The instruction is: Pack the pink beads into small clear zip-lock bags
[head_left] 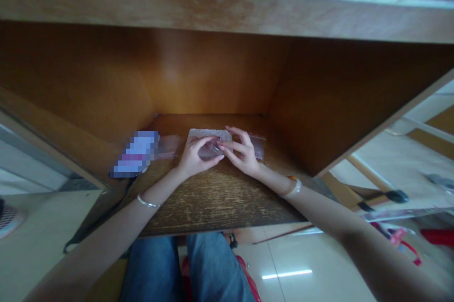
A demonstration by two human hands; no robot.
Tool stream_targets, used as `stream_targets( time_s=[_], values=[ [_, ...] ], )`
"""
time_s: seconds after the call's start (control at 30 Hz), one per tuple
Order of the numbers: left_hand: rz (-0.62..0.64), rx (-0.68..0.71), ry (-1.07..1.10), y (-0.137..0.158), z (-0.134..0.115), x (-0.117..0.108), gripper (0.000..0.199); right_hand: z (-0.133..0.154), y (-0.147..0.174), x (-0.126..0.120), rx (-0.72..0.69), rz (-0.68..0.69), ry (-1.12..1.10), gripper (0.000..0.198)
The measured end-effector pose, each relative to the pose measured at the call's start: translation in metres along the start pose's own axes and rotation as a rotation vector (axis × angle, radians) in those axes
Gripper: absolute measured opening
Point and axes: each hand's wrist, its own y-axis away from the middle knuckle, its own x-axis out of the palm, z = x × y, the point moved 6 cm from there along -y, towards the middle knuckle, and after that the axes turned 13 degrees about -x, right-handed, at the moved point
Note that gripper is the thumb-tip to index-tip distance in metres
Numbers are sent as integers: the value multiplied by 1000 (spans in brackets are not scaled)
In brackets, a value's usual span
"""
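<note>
Forearms (166, 186) bare, nearest the camera, reaching in over a desk. Work piece: clear plastic piece (207, 152), maybe a small bag, sits between the two hands, just above the desktop. Left hand (193, 157) curls round it, thumb and fingers part-way apart, seems to hold it. Right hand (244, 153) has fingertips bunched narrow at its near-right side, touching; grip or mere touch, cannot tell. Any smaller item inside: too small to tell.

Step looks like fine fingertip work on the plastic. Next move calls for a steady left hold and a light, exact right pinch.

Pale sheet (198, 132) just behind the hands. Clear packet (260, 145) just right of the right hand; pinkish packet (168, 146) just left of the left. Further left, phone (136, 154), screen blurred out. Worn desktop (205, 202) under both hands; jeans (213, 264) below, nearer the body.
</note>
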Motion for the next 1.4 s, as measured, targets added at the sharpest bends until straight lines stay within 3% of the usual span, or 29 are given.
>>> stream_targets(
  time_s=[0.27,0.57,0.9,1.0,1.2,1.4],
  values=[
    [-42,-120,128,-1,5,-6,36,-14,4,2,142,-42,43,19],
    [-222,-264,395,1,24,-13,43,-40,21,30,339,426,185,13],
    [-190,-335,360,-1,34,-3,47,-40,25,38,265,531,210,12],
    [-202,-329,370,-1,33,-5,46,-38,21,34,267,499,233,13],
    [-291,-272,431,-1,30,-12,45,-37,13,18,324,284,249,12],
    [-209,-277,350,-1,28,-7,47,-31,8,4,310,58,217,17]
  ],
)
